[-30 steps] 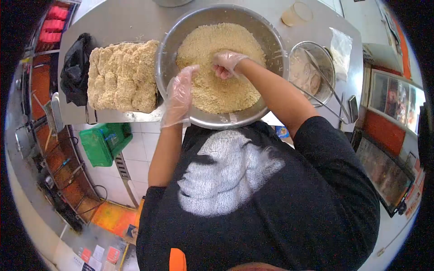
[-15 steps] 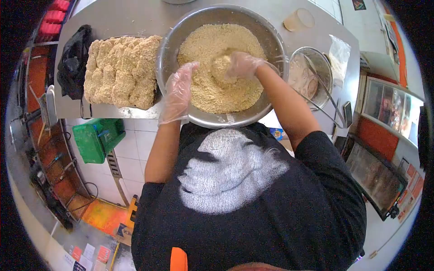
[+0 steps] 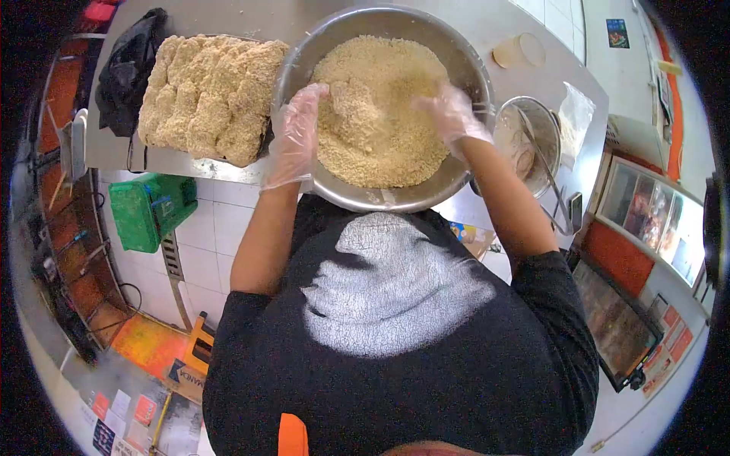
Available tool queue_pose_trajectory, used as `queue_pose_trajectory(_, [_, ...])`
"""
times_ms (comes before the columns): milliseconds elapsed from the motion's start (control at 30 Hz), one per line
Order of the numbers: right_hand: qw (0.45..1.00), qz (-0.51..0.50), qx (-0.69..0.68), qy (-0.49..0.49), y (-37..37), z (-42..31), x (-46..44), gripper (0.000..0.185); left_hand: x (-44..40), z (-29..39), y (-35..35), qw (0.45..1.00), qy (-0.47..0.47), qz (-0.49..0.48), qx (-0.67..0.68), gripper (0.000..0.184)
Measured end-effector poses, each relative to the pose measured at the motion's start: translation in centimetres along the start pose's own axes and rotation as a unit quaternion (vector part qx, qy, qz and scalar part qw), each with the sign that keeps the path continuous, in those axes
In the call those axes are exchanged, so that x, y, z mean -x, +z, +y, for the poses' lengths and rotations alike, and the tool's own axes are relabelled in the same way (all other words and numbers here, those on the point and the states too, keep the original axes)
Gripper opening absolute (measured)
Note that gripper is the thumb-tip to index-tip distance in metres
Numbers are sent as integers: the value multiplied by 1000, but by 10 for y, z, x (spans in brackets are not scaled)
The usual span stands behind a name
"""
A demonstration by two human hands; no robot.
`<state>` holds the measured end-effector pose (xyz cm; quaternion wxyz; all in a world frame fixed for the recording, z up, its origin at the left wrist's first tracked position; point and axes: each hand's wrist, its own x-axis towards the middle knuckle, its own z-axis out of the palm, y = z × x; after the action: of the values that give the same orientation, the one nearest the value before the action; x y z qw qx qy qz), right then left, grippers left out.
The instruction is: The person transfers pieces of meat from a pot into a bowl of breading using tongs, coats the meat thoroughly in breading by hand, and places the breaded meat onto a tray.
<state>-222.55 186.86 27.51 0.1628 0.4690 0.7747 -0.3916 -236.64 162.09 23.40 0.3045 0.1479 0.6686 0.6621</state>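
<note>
A large steel bowl (image 3: 386, 199) holds pale, coarse breadcrumbs (image 3: 407, 156). Left of the bowl's middle lies a crumb-coated piece (image 3: 355, 110), partly buried; what is under the coating is hidden. My left hand (image 3: 299, 125), in a clear plastic glove, is at the bowl's left side with its fingers stretched out and the tips close to that piece. On the right side, over the crumbs, is my gloved right hand (image 3: 455, 114). Motion smears its fingers, and I see no held piece. Several crumb-coated pieces (image 3: 213, 99) are packed in rows on a tray left of the bowl.
Right of the bowl stands a metal container (image 3: 549, 144) with pale wet contents and a long-handled tool. A plastic cup (image 3: 520, 51) and a clear bag (image 3: 576, 118) are behind it. A black bag (image 3: 129, 72) lies far left, with a green bin (image 3: 141, 213) below the counter.
My right hand has moved right, away from the coated piece, which now shows more plainly left of the bowl's middle. My left hand stays at the bowl's left side. The camera view has shifted slightly.
</note>
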Motion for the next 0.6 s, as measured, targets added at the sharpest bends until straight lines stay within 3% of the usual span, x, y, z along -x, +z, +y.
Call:
queue_pose_trajectory(33, [972,-26,212,-96,22,20,-10,53,-3,-7,-4,1000,1,-5,15,58])
queue_pose_trajectory(100, [934,-25,315,-165,70,54,-31,50,-1,1,-1,1000,-3,-8,-8,55])
queue_pose_trajectory(200, [994,5,-38,-107,100,41,-38,50,13,12,5,998,35,-5,-48,52])
queue_pose_trajectory(267, [938,-43,-335,-76,86,15,-21,48,11,9,3,996,64,7,-63,50])
queue_pose_trajectory(300, [945,-81,-308,-69,68,-6,-15,50,9,6,2,995,71,17,-64,50])
queue_pose_trajectory(333, [971,0,-190,-148,63,-12,-18,48,9,5,-3,995,76,16,-64,49])
queue_pose_trajectory(400, [942,168,52,-287,52,-26,-15,45,10,16,-8,994,85,13,-64,48])
queue_pose_trajectory(433, [953,100,-17,-284,45,-45,-17,33,8,18,-11,996,81,2,-40,49])
queue_pose_trajectory(533, [925,-184,161,-291,65,-88,-30,25,4,23,-13,997,74,-9,-14,50])
queue_pose_trajectory(600, [962,-222,-27,-156,103,-81,-42,23,10,20,-11,998,67,-14,12,50])
